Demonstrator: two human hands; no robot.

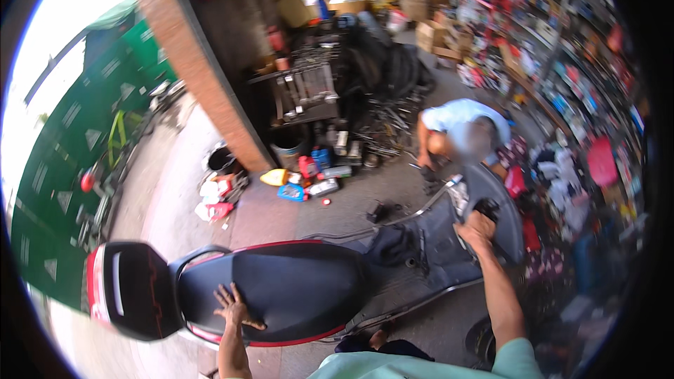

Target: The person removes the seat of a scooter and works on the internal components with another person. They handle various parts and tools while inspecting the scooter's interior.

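Note:
A scooter with a long black seat [298, 284] stands crosswise in front of me, its rear to the left. My left hand [234, 307] lies on the rear half of the seat, fingers spread, holding nothing. A black and red top box [133, 289] sits behind the seat. My right arm stretches forward to the scooter's grey front panel [505, 217]. There my right hand [477, 229] is closed at a dark part in the panel's middle; what it grips is hidden. Beyond the front panel another person [463, 126] in a light shirt crouches, a hand low beside the scooter.
Several oil bottles [293, 191] lie on the floor past the seat, near a brick pillar [203, 77]. Metal parts [382, 126] are heaped by a dark rack [303, 95]. Crowded shelves [562, 49] line the right. A green fence [67, 161] runs along the left.

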